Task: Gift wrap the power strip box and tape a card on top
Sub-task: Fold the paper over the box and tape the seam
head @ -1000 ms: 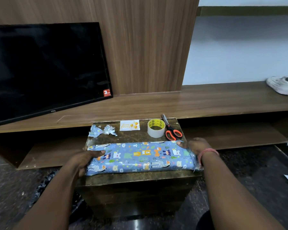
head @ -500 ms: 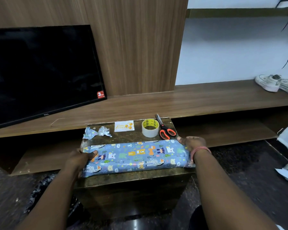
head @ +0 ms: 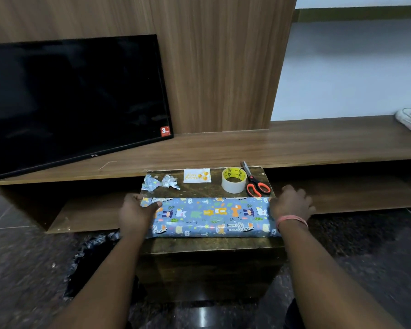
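I see the wrapped box (head: 211, 216) lying lengthwise across the near half of the table (head: 209, 244). My left hand (head: 134, 213) grips its left end, thumb on top; my right hand (head: 291, 203) rests against its right end, fingers loosely spread. Behind it lie the card (head: 197, 175), tape (head: 233, 179), scissors (head: 255, 184) and paper scraps (head: 159, 182).

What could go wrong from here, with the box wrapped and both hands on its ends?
1. The wrapped box is as long as the stool top is wide, so it could slide off an edge.
2. The card lies loose behind the box and may get brushed off.
3. The scissors lie close to the right hand, which could catch them when reaching for the tape roll.
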Demonstrator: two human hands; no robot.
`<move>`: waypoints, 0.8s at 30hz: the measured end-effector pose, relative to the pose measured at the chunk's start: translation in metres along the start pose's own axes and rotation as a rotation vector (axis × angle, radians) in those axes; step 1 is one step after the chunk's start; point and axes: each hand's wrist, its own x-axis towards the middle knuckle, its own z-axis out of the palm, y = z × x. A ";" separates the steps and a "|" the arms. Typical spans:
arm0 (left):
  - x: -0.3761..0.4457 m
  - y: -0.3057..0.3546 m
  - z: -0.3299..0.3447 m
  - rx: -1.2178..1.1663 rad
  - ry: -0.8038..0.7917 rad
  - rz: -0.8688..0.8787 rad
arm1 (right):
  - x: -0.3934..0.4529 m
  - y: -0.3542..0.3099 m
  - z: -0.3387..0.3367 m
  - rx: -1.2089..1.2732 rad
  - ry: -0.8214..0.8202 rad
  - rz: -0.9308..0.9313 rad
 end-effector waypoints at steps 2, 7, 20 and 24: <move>-0.006 0.006 0.006 0.142 0.116 0.171 | -0.007 -0.012 0.005 -0.066 0.098 -0.089; -0.009 0.018 0.020 0.400 0.210 0.404 | -0.020 -0.049 0.020 0.011 0.079 -0.305; -0.022 0.040 0.065 0.179 -0.094 0.587 | -0.013 -0.087 0.055 -0.053 -0.123 -0.649; -0.028 0.045 0.069 0.073 -0.169 0.519 | 0.000 -0.094 0.062 0.250 -0.200 -0.514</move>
